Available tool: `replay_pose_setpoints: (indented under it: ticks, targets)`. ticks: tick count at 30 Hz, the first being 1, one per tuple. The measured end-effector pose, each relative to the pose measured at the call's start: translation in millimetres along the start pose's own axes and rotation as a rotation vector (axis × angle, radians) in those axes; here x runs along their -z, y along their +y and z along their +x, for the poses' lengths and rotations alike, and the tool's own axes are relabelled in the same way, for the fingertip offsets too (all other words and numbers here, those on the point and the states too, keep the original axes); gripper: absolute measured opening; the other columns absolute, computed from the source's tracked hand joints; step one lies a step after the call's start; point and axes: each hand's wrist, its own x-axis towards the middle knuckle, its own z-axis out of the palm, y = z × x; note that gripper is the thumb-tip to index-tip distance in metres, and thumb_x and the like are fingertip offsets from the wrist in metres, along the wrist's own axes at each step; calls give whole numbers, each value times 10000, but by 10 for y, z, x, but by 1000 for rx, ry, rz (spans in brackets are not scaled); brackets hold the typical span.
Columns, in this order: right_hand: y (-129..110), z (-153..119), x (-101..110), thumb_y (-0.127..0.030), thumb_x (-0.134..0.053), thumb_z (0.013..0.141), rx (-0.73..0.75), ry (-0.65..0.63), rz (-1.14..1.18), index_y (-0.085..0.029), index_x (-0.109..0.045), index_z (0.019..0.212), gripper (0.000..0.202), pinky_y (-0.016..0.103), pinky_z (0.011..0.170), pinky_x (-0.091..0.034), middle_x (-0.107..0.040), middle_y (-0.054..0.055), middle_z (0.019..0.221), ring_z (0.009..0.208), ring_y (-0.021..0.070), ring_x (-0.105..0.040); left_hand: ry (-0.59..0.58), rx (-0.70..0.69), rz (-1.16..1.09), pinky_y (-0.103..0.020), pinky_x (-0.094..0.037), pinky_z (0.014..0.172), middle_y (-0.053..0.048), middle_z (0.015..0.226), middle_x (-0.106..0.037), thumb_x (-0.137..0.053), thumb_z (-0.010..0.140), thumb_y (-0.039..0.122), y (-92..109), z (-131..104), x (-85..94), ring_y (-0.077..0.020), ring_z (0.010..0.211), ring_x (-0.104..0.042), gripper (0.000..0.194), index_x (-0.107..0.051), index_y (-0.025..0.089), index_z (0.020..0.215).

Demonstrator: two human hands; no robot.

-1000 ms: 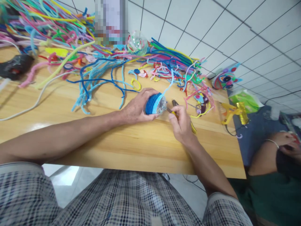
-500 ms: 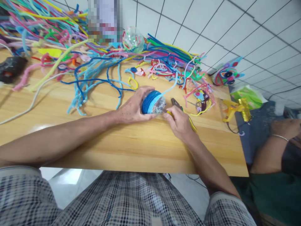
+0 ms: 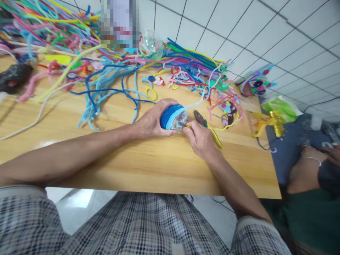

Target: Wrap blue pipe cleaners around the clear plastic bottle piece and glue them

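My left hand (image 3: 154, 120) is wrapped round a cup-like form (image 3: 170, 116), tilted with its clear, crinkled end toward my right hand. Dark blue pipe cleaner coils cover it, with a light blue band near that end. From the band a loose light blue pipe cleaner (image 3: 196, 103) trails up to the right. My right hand (image 3: 200, 140) is closed on a slim tool (image 3: 188, 126) with a yellow part and a dark tip. That tip is at the form's clear end; whether it pierces the surface I cannot tell. Beside my right hand lie yellow-handled pliers (image 3: 200, 117) on the table.
Blue pipe cleaners (image 3: 99, 92) spread left of centre, a colourful heap (image 3: 53, 28) behind them. A clear ball (image 3: 150, 44) stands at the back. On the right are a yellow glue gun (image 3: 262, 124) and the wooden table's edge (image 3: 276, 177). Another person's arm (image 3: 305, 173) is beyond.
The tool's tip has shifted slightly left over the clear end, and my right hand has moved a little off the pliers. The other person's arm at the right has moved slightly.
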Motion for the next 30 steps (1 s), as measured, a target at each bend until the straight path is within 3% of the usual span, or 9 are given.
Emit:
replay_pose_setpoints:
  ticks: [9, 17, 25, 30]
  targets:
    - [1, 56, 64, -429, -491, 1143, -99, 11, 170, -258, -615, 967, 275, 309, 706, -434, -700, -3, 819, 715, 184, -630, -24, 35, -29, -547, -511, 1248, -185, 1554, -618, -942, 774, 540, 13, -21, -19, -384, 1471, -620, 931, -500, 243, 1536]
    - [-48, -2, 54, -437, -477, 1145, -30, -22, 116, -256, -630, 1000, 277, 323, 725, -443, -736, 30, 846, 753, 205, -663, 19, -3, 1, -520, -535, 1223, -171, 1516, -640, -921, 817, 520, 17, -13, -19, -364, 1423, -652, 880, -507, 228, 1537]
    - [-67, 43, 67, -419, -484, 1132, -124, -5, 175, -263, -592, 941, 270, 306, 658, -386, -677, -14, 777, 671, 169, -580, 19, -33, 1, -557, -535, 1233, -178, 1536, -626, -916, 809, 539, -12, -33, -54, -382, 1453, -633, 906, -496, 241, 1555]
    - [-97, 5, 70, -393, -495, 1127, -82, 8, 186, -262, -588, 933, 252, 304, 652, -371, -647, -25, 763, 648, 161, -556, 11, -1, 11, -555, -550, 1207, -189, 1512, -636, -921, 810, 525, 15, -10, -32, -384, 1424, -650, 895, -499, 221, 1539]
